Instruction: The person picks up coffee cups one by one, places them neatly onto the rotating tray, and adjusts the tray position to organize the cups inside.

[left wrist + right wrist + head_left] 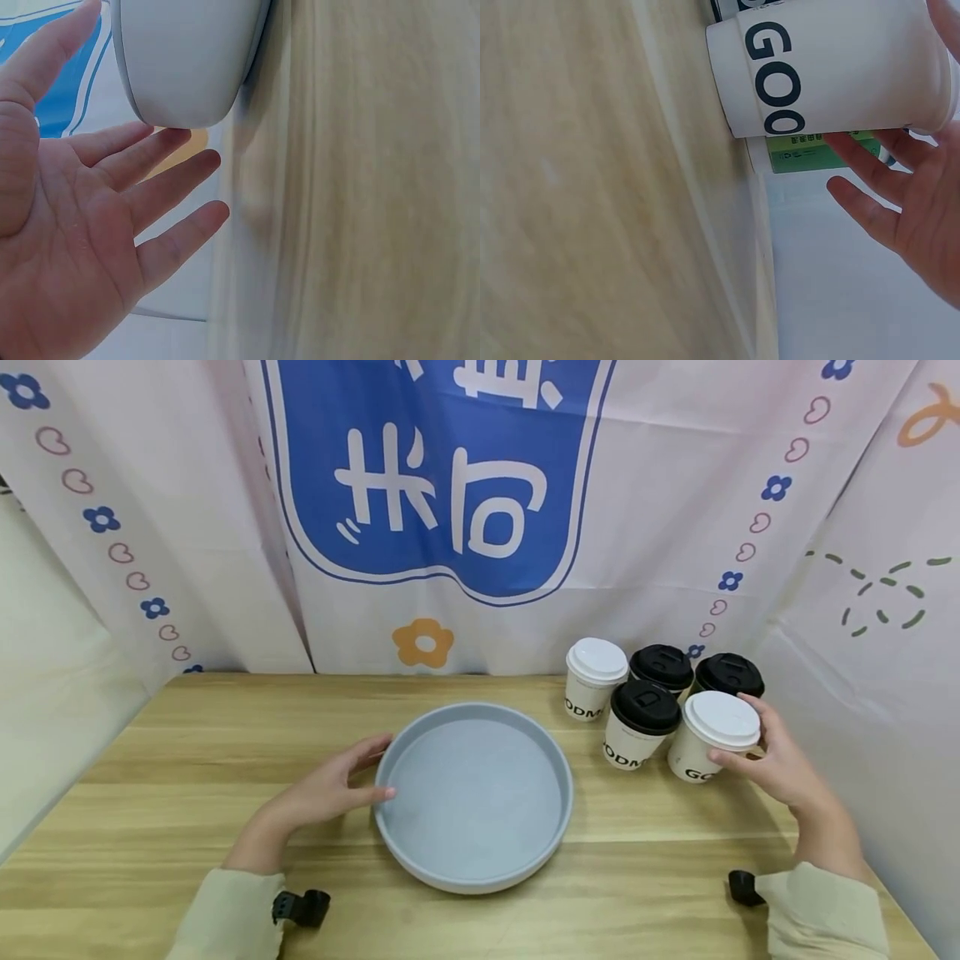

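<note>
A round grey tray (472, 793) with a low rim lies on the table. At its left edge is my left hand (322, 789), thumb over the rim and fingers along the outer side; the left wrist view shows those fingers fairly straight, near the tray's wall (187, 60). On the right, my right hand (786, 768) holds a white-lidded paper cup (692, 757) near its lid, thumb in front and fingers behind. The cup appears upright on the table. Beside it stand a black-lidded cup (630, 743), another white-lidded cup (587, 693) and two more black-lidded cups behind.
The wooden table (187, 785) runs back to a white printed curtain (660, 527). Pale fabric (885, 693) hangs along the right side. Behind the held cup, the right wrist view shows a green printed surface (810, 159).
</note>
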Motion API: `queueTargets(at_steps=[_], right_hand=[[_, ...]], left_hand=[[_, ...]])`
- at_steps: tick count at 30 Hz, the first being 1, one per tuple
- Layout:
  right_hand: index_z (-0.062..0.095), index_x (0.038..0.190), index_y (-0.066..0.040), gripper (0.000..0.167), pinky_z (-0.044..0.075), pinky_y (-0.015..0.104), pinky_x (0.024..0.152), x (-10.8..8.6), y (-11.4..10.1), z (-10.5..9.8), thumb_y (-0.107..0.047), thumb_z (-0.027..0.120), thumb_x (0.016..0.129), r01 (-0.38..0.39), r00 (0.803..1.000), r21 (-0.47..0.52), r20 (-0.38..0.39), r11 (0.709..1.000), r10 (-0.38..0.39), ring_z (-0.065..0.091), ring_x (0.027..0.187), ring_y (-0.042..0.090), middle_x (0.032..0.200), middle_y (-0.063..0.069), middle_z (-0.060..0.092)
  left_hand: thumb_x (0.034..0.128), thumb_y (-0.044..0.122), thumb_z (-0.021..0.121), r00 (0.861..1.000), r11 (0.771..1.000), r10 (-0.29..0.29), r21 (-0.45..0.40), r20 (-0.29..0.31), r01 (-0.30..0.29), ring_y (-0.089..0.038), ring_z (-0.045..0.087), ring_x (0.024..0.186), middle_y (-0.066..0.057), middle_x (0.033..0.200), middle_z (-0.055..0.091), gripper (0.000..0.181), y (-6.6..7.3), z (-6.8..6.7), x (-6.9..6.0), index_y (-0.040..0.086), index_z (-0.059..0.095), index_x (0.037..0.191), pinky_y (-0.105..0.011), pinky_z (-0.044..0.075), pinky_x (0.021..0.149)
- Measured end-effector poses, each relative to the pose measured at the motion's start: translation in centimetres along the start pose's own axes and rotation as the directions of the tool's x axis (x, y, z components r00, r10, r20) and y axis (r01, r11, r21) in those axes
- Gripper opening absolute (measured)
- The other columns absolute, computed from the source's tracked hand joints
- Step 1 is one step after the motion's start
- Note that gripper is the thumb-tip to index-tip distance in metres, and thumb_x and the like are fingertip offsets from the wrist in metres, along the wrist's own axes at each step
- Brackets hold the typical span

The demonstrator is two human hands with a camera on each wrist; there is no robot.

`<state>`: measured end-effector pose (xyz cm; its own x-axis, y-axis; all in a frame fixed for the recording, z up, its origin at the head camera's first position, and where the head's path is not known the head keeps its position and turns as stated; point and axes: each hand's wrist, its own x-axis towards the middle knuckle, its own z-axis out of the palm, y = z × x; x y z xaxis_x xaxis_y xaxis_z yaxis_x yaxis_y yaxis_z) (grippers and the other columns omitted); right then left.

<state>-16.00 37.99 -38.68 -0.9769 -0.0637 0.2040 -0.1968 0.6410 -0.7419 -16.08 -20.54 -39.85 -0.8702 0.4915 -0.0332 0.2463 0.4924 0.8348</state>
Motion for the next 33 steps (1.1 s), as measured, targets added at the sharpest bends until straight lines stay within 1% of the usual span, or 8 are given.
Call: queueTargets(at_steps=[5,8,10,16,20,23,27,33], right_hand=[[0.009,0.157,-0.002,0.097,0.037,0.001,0.080,0.10,0.27,0.23,-0.005,0.075,0.086,-0.005,1.000,0.036,0.006,0.999,0.005,0.038,0.108,-0.015,0.130,-0.010,0.040],[0.009,0.158,-0.006,0.098,0.038,0.002,0.080,0.18,0.33,0.14,-0.004,0.075,0.086,-0.010,1.000,0.043,0.004,0.999,0.010,0.038,0.108,-0.014,0.128,-0.018,0.037],[0.009,0.158,-0.008,0.099,0.037,0.003,0.080,0.27,0.34,0.06,-0.004,0.076,0.085,-0.016,1.000,0.041,0.000,0.999,0.016,0.037,0.109,-0.013,0.128,-0.019,0.037],[0.006,0.159,-0.011,0.100,0.035,0.005,0.084,0.40,0.28,0.12,-0.007,0.075,0.087,-0.028,1.000,0.037,0.009,0.999,0.027,0.035,0.111,-0.013,0.135,-0.005,0.037],[0.009,0.159,-0.012,0.097,0.032,0.008,0.092,0.29,0.32,0.25,-0.006,0.074,0.087,-0.016,1.000,0.062,0.001,0.998,0.015,0.035,0.112,-0.012,0.132,-0.013,0.037],[0.013,0.157,-0.013,0.093,0.032,0.007,0.090,0.24,0.40,0.30,-0.005,0.074,0.087,-0.007,1.000,0.069,-0.013,0.998,0.008,0.036,0.111,-0.011,0.127,-0.022,0.036],[0.017,0.155,-0.012,0.089,0.033,0.002,0.081,0.28,0.47,0.34,-0.004,0.074,0.087,0.001,1.000,0.059,-0.028,0.998,0.001,0.038,0.108,-0.011,0.124,-0.023,0.036],[0.018,0.153,-0.009,0.087,0.035,0.002,0.080,0.45,0.42,0.56,-0.002,0.074,0.086,0.008,1.000,0.067,-0.030,0.998,-0.006,0.039,0.108,-0.010,0.124,-0.021,0.035]], left_hand=[[0.0912,0.031,0.073,1.000,1.000,-0.004,-0.025,0.014,0.005,-0.050,0.031,0.144,-0.024,0.160,0.030,0.085,-0.29,0.20,-0.04,0.001,0.025,0.156,-0.068,0.036,0.112],[0.0900,0.030,0.074,1.000,1.000,0.004,-0.025,0.021,-0.003,-0.050,0.032,0.144,-0.024,0.160,0.030,0.088,-0.41,0.35,-0.05,0.001,0.023,0.156,-0.068,0.036,0.111],[0.0896,0.029,0.074,1.000,1.000,0.012,-0.019,0.023,-0.011,-0.050,0.033,0.143,-0.025,0.159,0.031,0.089,-0.48,0.37,-0.09,0.001,0.023,0.156,-0.069,0.036,0.111],[0.0898,0.025,0.074,0.999,1.000,0.019,-0.018,0.032,-0.018,-0.051,0.033,0.142,-0.026,0.158,0.032,0.086,-0.63,0.33,-0.25,0.001,0.024,0.156,-0.069,0.037,0.110],[0.0892,0.026,0.075,1.000,1.000,-0.005,-0.010,0.028,0.005,-0.049,0.033,0.144,-0.023,0.159,0.033,0.087,-0.58,0.33,-0.15,0.004,0.025,0.157,-0.068,0.036,0.112],[0.0890,0.027,0.075,1.000,1.000,-0.009,-0.008,0.028,0.010,-0.048,0.033,0.144,-0.023,0.159,0.033,0.087,-0.51,0.33,-0.05,0.004,0.026,0.156,-0.068,0.034,0.113],[0.0895,0.025,0.075,0.999,1.000,0.012,-0.012,0.037,-0.012,-0.049,0.033,0.143,-0.024,0.158,0.033,0.085,-0.51,0.30,0.05,0.002,0.026,0.156,-0.068,0.034,0.113],[0.0905,0.021,0.074,0.998,0.997,0.012,-0.079,0.068,-0.006,-0.051,0.035,0.142,-0.025,0.160,0.028,0.085,-0.51,0.12,0.11,0.003,0.023,0.157,-0.059,0.044,0.110]])
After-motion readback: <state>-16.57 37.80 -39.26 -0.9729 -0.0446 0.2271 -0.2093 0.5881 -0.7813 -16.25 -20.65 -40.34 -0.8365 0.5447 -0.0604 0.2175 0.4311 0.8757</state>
